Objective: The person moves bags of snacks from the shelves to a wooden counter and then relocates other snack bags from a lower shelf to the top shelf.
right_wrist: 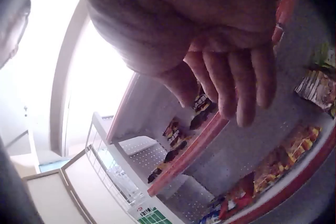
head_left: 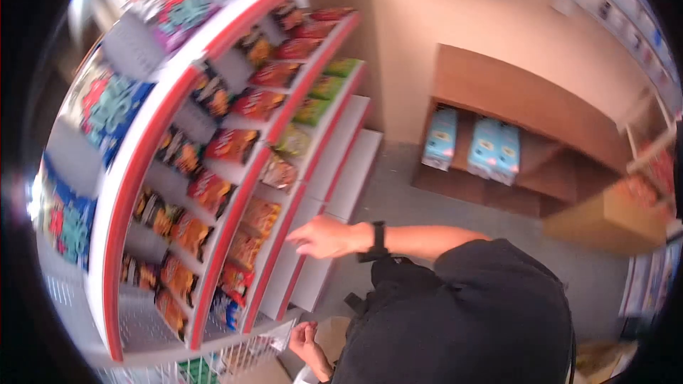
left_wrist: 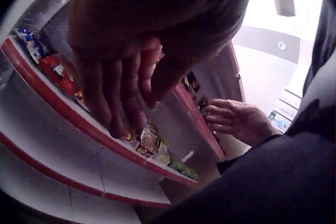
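My right hand, with a black strap at its wrist, reaches in front of the snack shelf's lower tiers in the head view. Its fingers are loosely bent with nothing between them, and the right wrist view shows its palm. The nearest bags are yellow-orange snack bags. My left hand is lower, close to the body, fingers relaxed. In the left wrist view that hand hangs before the shelf, also holding nothing; the red bag is behind it.
Red-edged tiers hold dark, red and green bags. Large blue bags line the left side. A wire basket stands at the shelf's near end. Across the floor, a brown cabinet bears light-blue packs. A cardboard box is at the right.
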Available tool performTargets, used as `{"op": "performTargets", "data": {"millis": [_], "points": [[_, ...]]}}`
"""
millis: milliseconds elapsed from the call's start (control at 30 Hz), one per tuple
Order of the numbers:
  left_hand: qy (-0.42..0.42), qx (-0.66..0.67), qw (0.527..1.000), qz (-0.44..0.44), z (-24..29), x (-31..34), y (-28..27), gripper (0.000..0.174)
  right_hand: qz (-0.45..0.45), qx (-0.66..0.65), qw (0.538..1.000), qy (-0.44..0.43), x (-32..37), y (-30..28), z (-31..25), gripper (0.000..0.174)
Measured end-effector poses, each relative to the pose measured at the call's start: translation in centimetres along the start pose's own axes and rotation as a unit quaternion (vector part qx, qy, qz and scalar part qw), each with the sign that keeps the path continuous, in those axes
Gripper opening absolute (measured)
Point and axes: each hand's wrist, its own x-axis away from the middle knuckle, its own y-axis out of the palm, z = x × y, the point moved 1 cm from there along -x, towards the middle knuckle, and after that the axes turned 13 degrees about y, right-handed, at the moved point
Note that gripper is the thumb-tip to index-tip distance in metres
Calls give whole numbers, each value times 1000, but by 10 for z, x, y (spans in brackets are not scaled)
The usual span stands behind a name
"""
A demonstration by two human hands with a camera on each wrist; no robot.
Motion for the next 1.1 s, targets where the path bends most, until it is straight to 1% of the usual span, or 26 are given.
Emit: {"op": "performTargets", "data": {"millis": [67,133,167,233,267,300,367,400,433,467,533,567,600,633,667,733,800,867,933,967,1000,1033,1067,1100], "points": [[-9,-16,999,-32,11,-2,2,4,9,-36,999,-1,7,15,-8,40],[11,-26,996,-83,15,-10,1,5,-32,-36,999,-2,9,29,-14,41],[8,-20,997,-77,15,-14,1,5,-25,-37,999,0,8,33,-12,41],[6,-46,994,-97,21,-28,2,5,-45,13,998,-33,10,36,-16,41],[1,-70,993,-97,23,-32,3,6,-56,17,997,-41,10,33,-15,41],[2,-65,996,-66,23,-35,6,6,-45,23,998,-27,11,27,-14,41],[7,-93,987,-134,24,-49,9,7,-34,26,999,-28,5,13,-19,39],[6,-147,977,-154,23,-55,7,10,-25,23,999,-35,4,2,-26,38],[4,-116,983,-144,17,-59,6,11,-17,18,999,-40,1,-9,-35,38],[22,-117,982,-148,17,-62,8,11,-5,15,999,-41,-3,-22,-48,37],[23,-101,985,-138,26,-65,10,12,24,-27,998,-58,-8,-50,-90,41],[23,-86,992,-92,26,-62,1,12,18,-47,995,-82,-20,-62,-129,44],[11,-78,992,-97,26,-62,0,13,36,-73,992,-91,-24,-80,-159,48],[0,-72,992,-103,24,-62,2,13,29,-92,990,-106,-32,-90,-179,50],[2,-67,994,-91,19,-61,-1,13,24,-110,986,-119,-43,-94,-201,53],[14,-44,998,-47,4,-55,-14,11,-22,-191,972,-134,-77,-94,-243,54],[19,-43,999,-12,5,-46,-24,10,-37,-95,974,-201,-122,-93,-285,56],[24,-46,998,19,12,-35,-34,9,17,-4,953,-302,-181,-83,-324,58],[15,-59,997,50,21,-24,-42,9,5,87,958,-274,-243,-69,-366,65],[16,-60,996,59,23,-18,-45,9,11,104,965,-240,-273,-57,-382,67],[9,-43,995,88,23,-13,-48,9,17,122,971,-205,-295,-45,-396,69],[2,-27,993,116,24,-6,-51,9,-12,150,969,-197,-302,-36,-410,70],[3,-27,992,122,25,0,-53,9,-41,179,965,-190,-308,-29,-421,71],[-1,-21,989,147,26,7,-56,9,-44,177,964,-196,-324,-21,-426,71]]}}
